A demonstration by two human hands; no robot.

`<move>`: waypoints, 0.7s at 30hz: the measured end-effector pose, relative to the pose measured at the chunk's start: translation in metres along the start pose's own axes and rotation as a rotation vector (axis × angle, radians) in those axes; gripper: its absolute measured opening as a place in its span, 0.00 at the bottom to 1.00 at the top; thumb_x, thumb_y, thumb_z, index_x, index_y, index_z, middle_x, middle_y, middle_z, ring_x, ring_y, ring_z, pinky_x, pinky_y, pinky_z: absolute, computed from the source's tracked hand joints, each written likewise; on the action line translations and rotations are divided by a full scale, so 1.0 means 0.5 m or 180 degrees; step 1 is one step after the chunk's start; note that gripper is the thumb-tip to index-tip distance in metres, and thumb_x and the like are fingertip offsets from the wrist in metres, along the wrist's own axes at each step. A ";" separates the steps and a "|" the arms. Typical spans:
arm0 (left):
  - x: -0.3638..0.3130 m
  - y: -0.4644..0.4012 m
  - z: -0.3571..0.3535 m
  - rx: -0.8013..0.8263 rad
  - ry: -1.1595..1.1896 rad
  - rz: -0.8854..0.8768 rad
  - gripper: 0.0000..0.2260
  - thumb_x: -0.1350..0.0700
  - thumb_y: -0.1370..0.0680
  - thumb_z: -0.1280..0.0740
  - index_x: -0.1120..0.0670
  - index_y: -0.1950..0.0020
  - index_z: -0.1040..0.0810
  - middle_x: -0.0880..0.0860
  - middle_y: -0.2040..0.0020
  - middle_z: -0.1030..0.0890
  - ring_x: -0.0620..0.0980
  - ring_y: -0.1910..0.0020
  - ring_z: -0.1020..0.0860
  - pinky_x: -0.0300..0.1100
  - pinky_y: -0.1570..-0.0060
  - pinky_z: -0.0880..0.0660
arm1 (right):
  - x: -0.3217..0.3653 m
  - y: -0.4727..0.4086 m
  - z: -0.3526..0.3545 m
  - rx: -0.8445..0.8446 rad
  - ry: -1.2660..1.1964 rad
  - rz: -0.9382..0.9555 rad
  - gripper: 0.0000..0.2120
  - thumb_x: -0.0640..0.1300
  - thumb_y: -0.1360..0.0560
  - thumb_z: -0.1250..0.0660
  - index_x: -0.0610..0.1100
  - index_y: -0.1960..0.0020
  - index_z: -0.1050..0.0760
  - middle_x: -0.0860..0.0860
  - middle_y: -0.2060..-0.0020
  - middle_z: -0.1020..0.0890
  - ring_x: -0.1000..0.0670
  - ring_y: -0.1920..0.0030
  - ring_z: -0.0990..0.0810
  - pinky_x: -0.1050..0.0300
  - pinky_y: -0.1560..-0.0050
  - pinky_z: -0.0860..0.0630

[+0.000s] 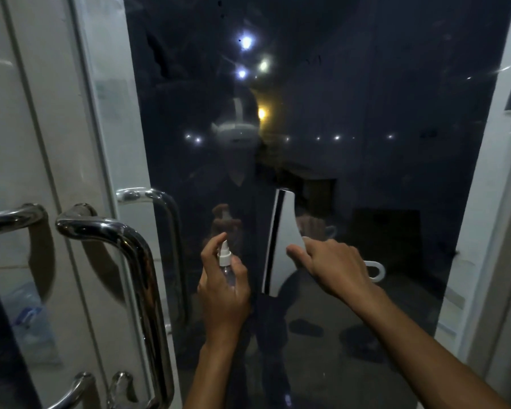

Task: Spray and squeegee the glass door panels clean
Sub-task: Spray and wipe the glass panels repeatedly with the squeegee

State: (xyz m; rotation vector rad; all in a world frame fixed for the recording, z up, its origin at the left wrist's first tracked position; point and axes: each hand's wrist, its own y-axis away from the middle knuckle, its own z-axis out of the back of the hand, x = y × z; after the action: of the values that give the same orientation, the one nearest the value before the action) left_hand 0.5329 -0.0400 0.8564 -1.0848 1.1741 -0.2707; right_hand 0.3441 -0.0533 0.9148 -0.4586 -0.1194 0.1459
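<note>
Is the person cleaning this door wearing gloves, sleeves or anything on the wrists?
No. Both the left hand and the right hand are bare, with no gloves. Both forearms are uncovered as far as the frame's lower edge, so no sleeve shows. No watch, band or ring is visible on either wrist or on the fingers, though the light is dim.

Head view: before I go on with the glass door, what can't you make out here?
- Spray bottle: its body sits inside the left hand; the fill level is hidden.
- Squeegee: its grip is covered by the right hand; blade contact with the glass door is unclear.
- Glass wetness: too dark and reflective.
- Door handle: bottom cut off by the frame edge.
</note>
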 end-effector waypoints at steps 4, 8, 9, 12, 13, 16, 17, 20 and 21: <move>0.000 0.002 -0.003 -0.0010 -0.0003 0.0018 0.16 0.52 0.20 0.40 0.46 0.31 0.33 0.43 0.51 0.22 0.43 0.58 0.20 0.49 0.63 0.21 | 0.020 -0.005 0.000 -0.0142 0.0131 0.0223 0.25 0.67 0.20 0.55 0.52 0.45 0.26 0.46 0.54 0.17 0.42 0.52 0.19 0.48 0.54 0.29; 0.006 -0.001 0.002 -0.0007 -0.0064 0.0016 0.17 0.47 0.20 0.41 0.45 0.31 0.34 0.52 0.47 0.20 0.44 0.55 0.19 0.50 0.62 0.20 | 0.121 -0.036 -0.032 -0.0071 0.0216 0.0667 0.25 0.66 0.19 0.52 0.49 0.44 0.26 0.43 0.52 0.17 0.39 0.49 0.19 0.48 0.57 0.35; 0.008 -0.001 0.003 -0.0008 -0.0089 0.0005 0.17 0.47 0.20 0.41 0.45 0.31 0.35 0.52 0.48 0.20 0.44 0.56 0.19 0.50 0.62 0.20 | 0.126 -0.036 -0.039 -0.0094 0.0223 0.0676 0.25 0.66 0.19 0.52 0.49 0.44 0.26 0.44 0.52 0.17 0.39 0.49 0.19 0.47 0.58 0.35; 0.013 0.005 -0.002 -0.0024 -0.0143 0.0056 0.17 0.50 0.20 0.40 0.46 0.31 0.34 0.51 0.48 0.20 0.46 0.55 0.19 0.52 0.61 0.20 | 0.074 -0.015 -0.049 -0.0062 0.0242 0.0475 0.25 0.67 0.19 0.53 0.50 0.43 0.26 0.43 0.50 0.17 0.39 0.47 0.19 0.47 0.56 0.33; 0.012 0.009 -0.007 -0.0016 -0.0168 0.0068 0.17 0.51 0.20 0.40 0.45 0.31 0.34 0.51 0.49 0.20 0.46 0.56 0.19 0.53 0.62 0.20 | 0.043 -0.005 -0.049 -0.0020 0.0223 0.0340 0.26 0.67 0.20 0.54 0.51 0.43 0.27 0.44 0.49 0.17 0.39 0.47 0.19 0.47 0.54 0.31; 0.005 0.022 -0.021 0.0084 -0.0164 0.0050 0.16 0.50 0.20 0.41 0.44 0.32 0.34 0.49 0.55 0.21 0.45 0.62 0.21 0.54 0.65 0.22 | -0.050 0.019 -0.035 -0.0045 0.0310 -0.0069 0.27 0.69 0.21 0.55 0.52 0.44 0.27 0.45 0.48 0.17 0.39 0.46 0.20 0.48 0.53 0.30; 0.002 0.026 -0.023 0.0126 -0.0160 0.0035 0.16 0.49 0.20 0.42 0.44 0.32 0.34 0.49 0.56 0.22 0.46 0.63 0.21 0.53 0.65 0.22 | -0.072 0.027 -0.028 -0.0093 0.0367 -0.0143 0.27 0.69 0.21 0.55 0.52 0.45 0.27 0.46 0.49 0.17 0.40 0.47 0.19 0.49 0.55 0.32; 0.003 0.032 -0.025 0.0198 -0.0161 -0.0017 0.16 0.49 0.20 0.42 0.44 0.32 0.34 0.49 0.59 0.23 0.47 0.64 0.22 0.55 0.67 0.23 | -0.084 0.040 -0.019 -0.0204 0.0366 -0.0086 0.26 0.68 0.20 0.57 0.52 0.48 0.28 0.48 0.55 0.17 0.43 0.53 0.19 0.50 0.59 0.33; 0.004 0.033 -0.024 0.0206 -0.0170 -0.0020 0.16 0.49 0.20 0.42 0.44 0.32 0.34 0.49 0.59 0.23 0.47 0.64 0.22 0.55 0.67 0.23 | -0.066 0.039 -0.023 -0.0200 0.0309 -0.0040 0.26 0.67 0.20 0.57 0.52 0.48 0.28 0.49 0.57 0.17 0.43 0.54 0.19 0.50 0.59 0.32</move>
State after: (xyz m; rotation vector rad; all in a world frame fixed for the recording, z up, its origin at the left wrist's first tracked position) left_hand 0.5182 -0.0395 0.8425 -1.0334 1.1072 -0.2811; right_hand 0.3109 -0.0465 0.8933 -0.5266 -0.0316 0.1074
